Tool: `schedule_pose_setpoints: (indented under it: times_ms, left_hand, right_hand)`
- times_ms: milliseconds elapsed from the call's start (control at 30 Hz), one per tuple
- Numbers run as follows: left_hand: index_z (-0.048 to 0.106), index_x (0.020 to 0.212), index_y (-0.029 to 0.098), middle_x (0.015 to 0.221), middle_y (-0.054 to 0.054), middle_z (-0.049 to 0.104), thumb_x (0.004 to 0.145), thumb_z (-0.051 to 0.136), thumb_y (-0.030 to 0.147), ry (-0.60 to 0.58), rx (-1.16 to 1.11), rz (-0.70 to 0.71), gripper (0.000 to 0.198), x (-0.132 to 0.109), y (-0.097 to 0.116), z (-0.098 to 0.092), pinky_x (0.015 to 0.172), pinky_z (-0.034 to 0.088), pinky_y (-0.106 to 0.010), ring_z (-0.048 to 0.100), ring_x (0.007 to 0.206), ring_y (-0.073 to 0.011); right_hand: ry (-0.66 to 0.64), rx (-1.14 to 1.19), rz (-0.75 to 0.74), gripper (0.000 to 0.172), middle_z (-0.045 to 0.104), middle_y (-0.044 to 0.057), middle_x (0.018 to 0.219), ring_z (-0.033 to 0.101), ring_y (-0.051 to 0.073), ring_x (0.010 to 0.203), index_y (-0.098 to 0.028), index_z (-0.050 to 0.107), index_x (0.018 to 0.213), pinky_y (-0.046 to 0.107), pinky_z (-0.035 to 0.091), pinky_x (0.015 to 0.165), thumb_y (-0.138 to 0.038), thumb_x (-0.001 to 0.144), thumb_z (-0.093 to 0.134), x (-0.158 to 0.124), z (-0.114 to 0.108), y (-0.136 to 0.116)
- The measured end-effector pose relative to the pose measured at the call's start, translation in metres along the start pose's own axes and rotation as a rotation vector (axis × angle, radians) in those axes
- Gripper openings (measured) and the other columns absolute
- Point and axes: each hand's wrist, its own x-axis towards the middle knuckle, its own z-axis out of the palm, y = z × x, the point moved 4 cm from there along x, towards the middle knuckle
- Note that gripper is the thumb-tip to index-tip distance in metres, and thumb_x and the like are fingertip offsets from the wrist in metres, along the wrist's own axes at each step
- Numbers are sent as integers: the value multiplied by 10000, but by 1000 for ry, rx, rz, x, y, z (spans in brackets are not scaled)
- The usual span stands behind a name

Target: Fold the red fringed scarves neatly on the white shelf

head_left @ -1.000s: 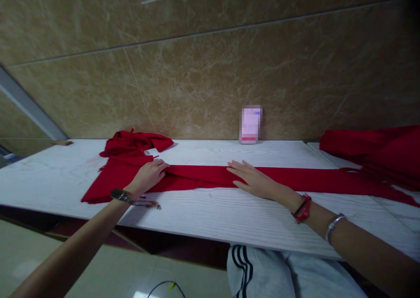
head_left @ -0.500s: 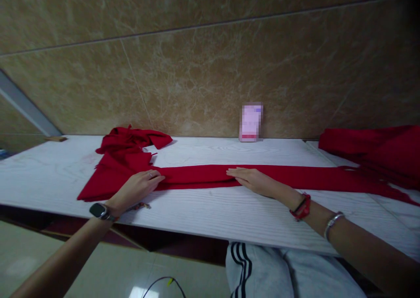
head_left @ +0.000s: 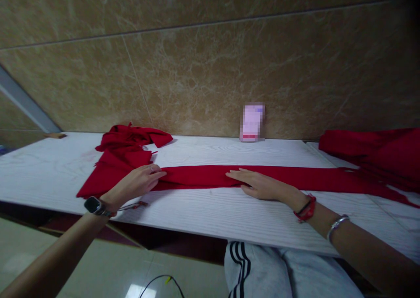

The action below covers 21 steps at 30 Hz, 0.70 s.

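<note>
A long red cloth (head_left: 203, 175), folded into a narrow band, runs across the white table. On its left part lies my left hand (head_left: 144, 177), with fingers and thumb drawn together on the fabric. A watch and a ring are on that arm and hand. Farther right, my right hand (head_left: 256, 182) rests flat on the band with its fingers stretched out, the thumb at the near edge. Small creases show in the near layer between the hands. Beyond my left hand the cloth spreads into a wider, layered piece (head_left: 111, 171).
Crumpled red fabric (head_left: 131, 136) lies at the back left, and a larger red heap (head_left: 377, 153) at the right. A blurred pink phone-like object (head_left: 251, 123) leans against the tiled wall (head_left: 197, 79). The white table's (head_left: 213, 215) front edge is near my legs.
My left hand has shifted slightly away from me, and its fingers are more bunched. The fold between my hands lies flatter. My right hand stays nearly in place, thumb farther out.
</note>
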Motion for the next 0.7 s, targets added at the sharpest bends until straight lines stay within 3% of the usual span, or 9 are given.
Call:
schedule_pose_setpoints:
  times_ms: [67, 133, 267, 433, 500, 633, 700]
  left_hand:
    - [593, 1109, 140, 1071, -112, 578, 903, 322, 203, 113, -46, -84, 347, -2, -5, -5, 895, 457, -337, 543, 1007, -205]
    - [566, 1162, 144, 1134, -113, 560, 905, 295, 206, 145, -74, -137, 378, -6, -6, -5, 924, 448, -347, 520, 1073, -212]
    - [483, 1278, 218, 1304, -45, 498, 831, 308, 67, -76, -78, -25, 503, -19, 6, 13, 1036, 354, -360, 394, 1249, -195]
    - [457, 1300, 170, 1364, -65, 437, 788, 288, 9, -191, -64, 20, 563, -27, 7, 24, 1057, 310, -365, 349, 1283, -181]
    - [430, 1320, 184, 1368, -54, 432, 799, 278, 18, -188, -67, -4, 568, -27, 4, 21, 1051, 315, -358, 350, 1282, -170]
    - [354, 1368, 226, 1396, -20, 395, 788, 254, 11, -34, -112, -142, 627, -25, -3, 11, 1062, 288, -357, 310, 1302, -150]
    - [387, 1349, 238, 1401, -28, 387, 792, 259, 22, -69, -114, -131, 612, -25, -2, 16, 1064, 262, -405, 282, 1317, -177]
  right_hand:
    - [-7, 13, 34, 617, 361, -10, 1418, 294, 176, 1309, -242, 295, 1392, 404, 237, 1103, -85, 802, 386, -1, 0, 2]
    - [-20, 19, 43, 626, 368, -11, 1414, 286, 169, 1311, -233, 316, 1383, 406, 229, 1106, -55, 785, 359, 0, 0, 4]
    - [-48, 37, 29, 548, 401, 16, 1394, 297, 142, 1305, -191, 388, 1346, 397, 199, 1117, -61, 819, 312, 1, 0, 4]
    - [-59, 90, -9, 475, 422, -14, 1382, 299, 137, 1305, -241, 415, 1329, 406, 189, 1118, -131, 882, 297, -1, -3, 3]
    - [-39, 105, -5, 460, 415, -18, 1387, 301, 141, 1304, -253, 420, 1326, 409, 196, 1114, -152, 896, 292, -2, -4, 4]
    - [3, 96, 2, 448, 391, -23, 1404, 278, 145, 1316, -272, 412, 1329, 412, 198, 1109, -171, 911, 285, -4, -4, 8]
    - [-22, 59, -25, 440, 404, -13, 1397, 263, 154, 1323, -274, 431, 1316, 439, 156, 1111, -170, 910, 298, -5, -1, 8]
